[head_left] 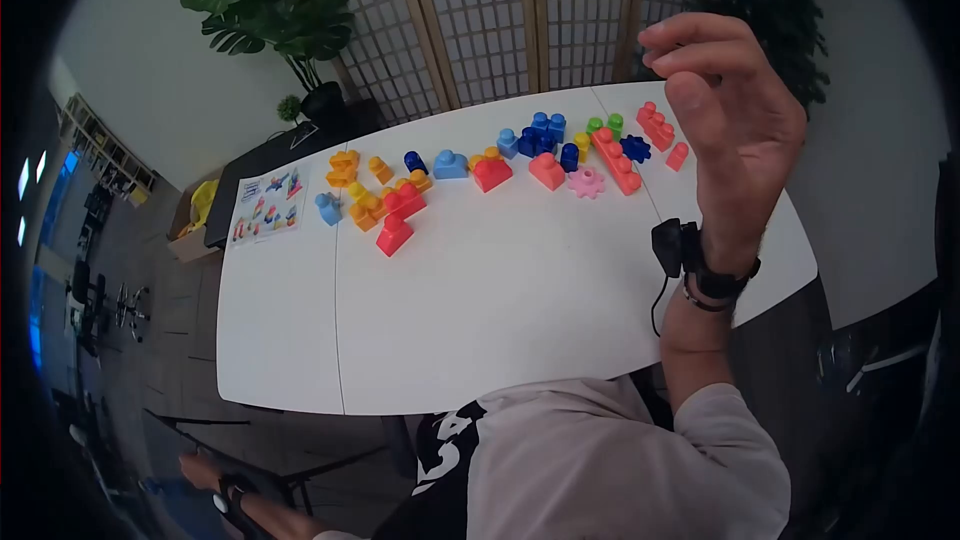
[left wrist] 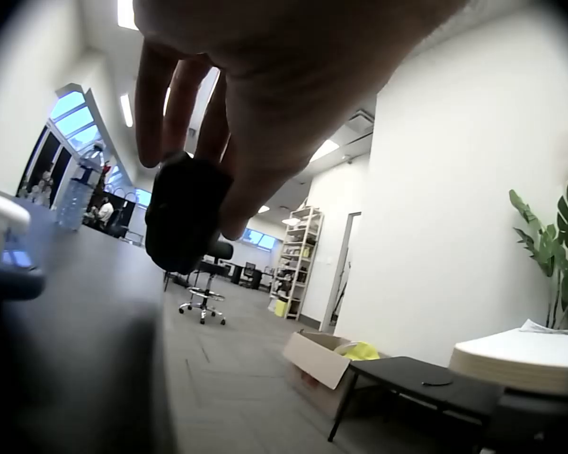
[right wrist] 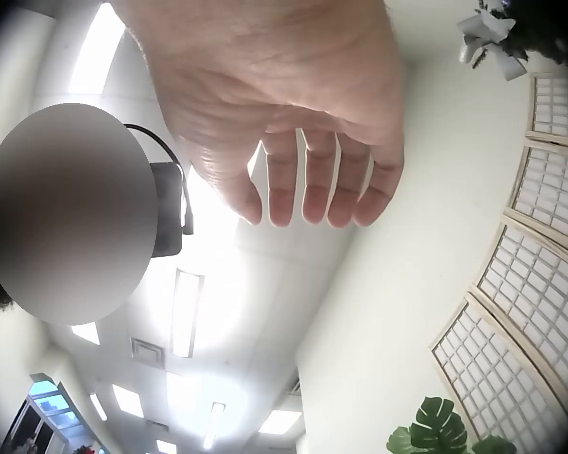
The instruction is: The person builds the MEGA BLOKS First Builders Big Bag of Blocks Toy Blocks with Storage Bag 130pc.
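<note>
My right hand [head_left: 738, 125] is raised over the right side of the white table [head_left: 480, 310], fingers loosely bent and holding nothing; the right wrist view shows its palm and fingers [right wrist: 314, 180] against the ceiling. Low at the left, away from the table, my left hand [head_left: 200, 472] is small in the head view. In the left wrist view this hand [left wrist: 275, 85] grips a dark, rounded object [left wrist: 185, 216] that I cannot identify. Toy blocks lie spread across the table's far half, among them a red block [head_left: 395, 235], a light blue block [head_left: 450, 165] and a pink gear [head_left: 586, 182].
A printed sheet [head_left: 268, 204] lies on the table's left end. Beyond are a dark side table [head_left: 235, 195], a cardboard box [head_left: 188, 230], a potted plant [head_left: 290, 15] and a folding screen [head_left: 480, 20]. A plastic bottle [left wrist: 74, 200] stands on a dark surface [left wrist: 85, 322] by my left hand.
</note>
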Demonstrator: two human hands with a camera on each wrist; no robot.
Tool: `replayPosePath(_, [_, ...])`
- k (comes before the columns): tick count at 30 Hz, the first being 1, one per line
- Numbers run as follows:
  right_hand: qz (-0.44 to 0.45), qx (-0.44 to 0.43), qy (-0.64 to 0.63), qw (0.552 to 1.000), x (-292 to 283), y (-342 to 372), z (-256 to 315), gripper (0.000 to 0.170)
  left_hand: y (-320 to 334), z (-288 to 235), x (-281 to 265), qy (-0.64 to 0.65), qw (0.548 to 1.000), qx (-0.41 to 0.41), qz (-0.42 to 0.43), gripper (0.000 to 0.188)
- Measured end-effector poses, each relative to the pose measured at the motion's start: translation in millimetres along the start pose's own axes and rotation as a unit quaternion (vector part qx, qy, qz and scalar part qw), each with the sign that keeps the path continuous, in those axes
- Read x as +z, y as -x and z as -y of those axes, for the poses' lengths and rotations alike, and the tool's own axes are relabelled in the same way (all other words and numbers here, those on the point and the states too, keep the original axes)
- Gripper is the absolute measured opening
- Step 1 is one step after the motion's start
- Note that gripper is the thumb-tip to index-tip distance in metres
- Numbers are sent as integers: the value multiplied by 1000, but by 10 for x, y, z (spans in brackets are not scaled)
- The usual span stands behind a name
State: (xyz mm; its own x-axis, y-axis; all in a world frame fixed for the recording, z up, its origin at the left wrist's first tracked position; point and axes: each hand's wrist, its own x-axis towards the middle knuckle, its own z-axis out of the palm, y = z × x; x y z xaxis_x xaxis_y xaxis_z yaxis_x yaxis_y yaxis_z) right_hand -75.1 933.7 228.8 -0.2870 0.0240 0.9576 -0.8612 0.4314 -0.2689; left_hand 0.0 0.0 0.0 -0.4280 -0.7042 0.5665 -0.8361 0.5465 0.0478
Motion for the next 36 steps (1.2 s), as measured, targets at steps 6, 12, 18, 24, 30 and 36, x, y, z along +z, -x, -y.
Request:
replayPosePath(6, [-3, -10, 3, 1000, 5, 21, 91, 11, 247, 173, 234, -29, 992, -95, 80, 38])
replayPosePath(12, [-18, -2, -1, 1000, -46, 33, 126, 9, 260, 140, 203, -17, 992, -96, 84, 41])
replayPosePath(18, [-6, 14, -9, 1000, -9, 6, 52, 7, -5, -719, -308, 60, 998, 18, -13, 44])
replayPosePath(24, [63, 29, 2, 998, 235, -101, 30, 4, -25, -2816, -1405, 453, 818, 352, -35, 17])
replayPosePath(30, [170, 115, 39, 978, 485, 115, -263, 12, 1349, -4715, -2235, 495, 646, 556, 168, 22])
replayPosePath(36, [234, 174, 65, 954, 474, 318, -516, 16, 2173, -5631, -2140, 403, 606, 647, 230, 28])
